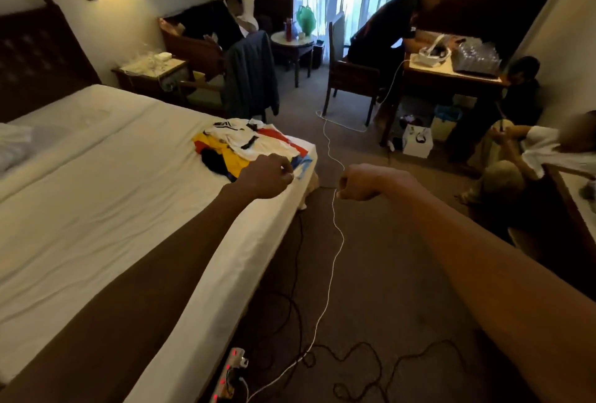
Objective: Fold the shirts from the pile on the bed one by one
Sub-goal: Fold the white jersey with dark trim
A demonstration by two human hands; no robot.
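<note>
Both arms bare, stretched forward. Left hand over bed edge, just short of pile of shirts; fingers curled tight into fist, nothing visible in grip. Right hand over carpet beside bed; fingers likewise curled, nothing seen held. Pile of shirts (white, yellow, red, black, blue) heaped unfolded at far corner of bed. White cable on carpet passes right knuckles in view; contact: cannot tell. Power strip on floor, red lights on

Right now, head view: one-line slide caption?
Left hand and right hand clenched, outstretched; shirt pile lies unfolded at the corner of the bed.
</note>
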